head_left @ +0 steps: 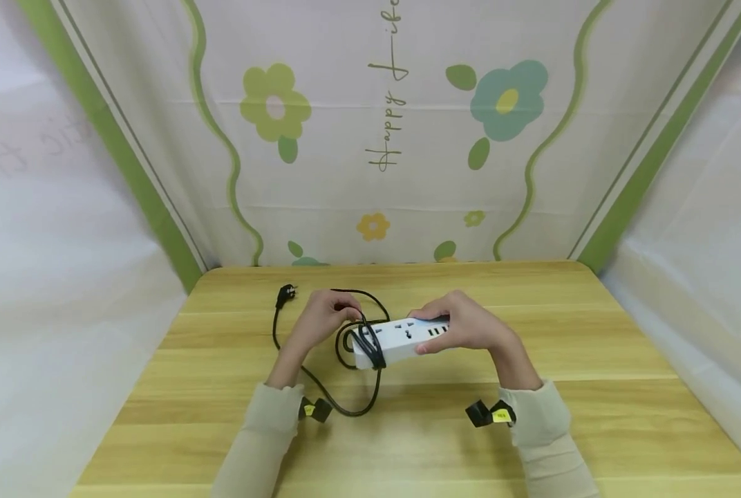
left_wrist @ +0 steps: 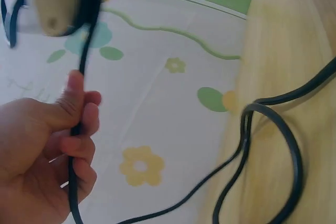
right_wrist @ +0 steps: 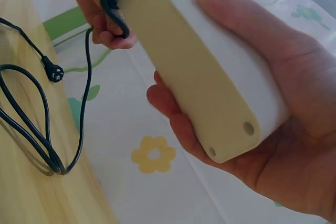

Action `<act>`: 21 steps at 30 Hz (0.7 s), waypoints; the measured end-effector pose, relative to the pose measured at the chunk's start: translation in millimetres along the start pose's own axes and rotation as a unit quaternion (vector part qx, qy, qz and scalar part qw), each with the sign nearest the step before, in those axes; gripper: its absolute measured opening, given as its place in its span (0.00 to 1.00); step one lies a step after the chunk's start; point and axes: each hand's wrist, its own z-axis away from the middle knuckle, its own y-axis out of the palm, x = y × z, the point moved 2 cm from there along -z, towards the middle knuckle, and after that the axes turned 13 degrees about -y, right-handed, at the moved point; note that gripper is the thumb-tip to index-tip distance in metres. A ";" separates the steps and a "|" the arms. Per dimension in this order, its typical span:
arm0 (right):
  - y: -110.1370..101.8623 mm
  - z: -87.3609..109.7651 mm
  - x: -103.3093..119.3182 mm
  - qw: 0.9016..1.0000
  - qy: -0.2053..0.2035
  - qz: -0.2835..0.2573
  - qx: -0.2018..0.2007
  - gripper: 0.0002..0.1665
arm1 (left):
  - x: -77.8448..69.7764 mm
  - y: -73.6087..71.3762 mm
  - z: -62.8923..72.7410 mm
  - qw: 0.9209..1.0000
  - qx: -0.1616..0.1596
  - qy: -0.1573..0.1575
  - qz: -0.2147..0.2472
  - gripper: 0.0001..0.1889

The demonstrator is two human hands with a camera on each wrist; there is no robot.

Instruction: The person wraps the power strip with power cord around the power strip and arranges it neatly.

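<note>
A white power strip (head_left: pixel 398 337) with sockets and USB ports is held above the table by my right hand (head_left: pixel 470 324), thumb on one long side and fingers on the other. Its black cord (head_left: pixel 375 353) is wound around the strip's left end. In the left wrist view, my left hand (left_wrist: pixel 52 145) grips a length of that cord between thumb and curled fingers, just off the strip's end. The strip's beige underside (right_wrist: pixel 194 77) shows in the right wrist view. From the left hand the loose cord loops down to the table, ending in a black plug (head_left: pixel 286 295).
The wooden table (head_left: pixel 433 443) has its back edge against a white curtain (head_left: pixel 321 173) printed with flowers and lettering. White cloth (head_left: pixel 84 277) hangs on the left, and more on the right. Black straps with yellow labels (head_left: pixel 501 416) sit at both wrists.
</note>
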 end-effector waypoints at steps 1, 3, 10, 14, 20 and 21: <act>1.8 -0.4 1.9 1.000 0.002 0.018 0.005 0.30 | -2.7 -0.7 1.3 1.000 -0.002 0.005 -0.015 0.04; 5.8 -1.8 5.9 0.998 0.011 0.053 0.015 0.31 | -8.0 -1.3 3.2 0.999 -0.007 0.016 -0.050 0.04; 19.7 -9.8 13.3 0.987 0.045 0.146 0.041 0.36 | -27.7 0.4 12.3 0.979 -0.048 0.041 -0.195 0.06; 26.4 -15.4 10.1 0.980 0.064 0.184 0.043 0.34 | -39.4 2.5 17.9 0.968 -0.067 0.040 -0.239 0.05; 27.4 -21.0 4.7 0.973 0.094 0.208 0.010 0.34 | -55.2 3.6 25.6 0.948 -0.106 0.036 -0.299 0.03; 26.0 -20.7 4.3 0.972 0.099 0.212 0.002 0.35 | -58.0 3.4 27.5 0.944 -0.117 0.035 -0.306 0.03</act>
